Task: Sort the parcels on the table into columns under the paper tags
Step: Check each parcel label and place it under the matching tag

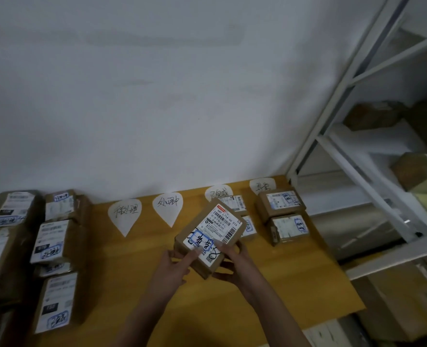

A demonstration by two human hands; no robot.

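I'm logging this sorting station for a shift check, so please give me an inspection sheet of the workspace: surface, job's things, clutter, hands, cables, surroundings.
Surface: yellow table against a white wall.
Job's things: four paper tags along the back edge; small parcels under the third tag, partly hidden; two larger parcels under the fourth; none seen under the left two tags; unsorted pile at the table's left end.
Clutter: nothing seen.
Hands: left hand and right hand both hold the held parcel over the table, label up, with a left finger laid on the label.
Cables: nothing seen.
Surroundings: white shelving at right, with boxes on it.
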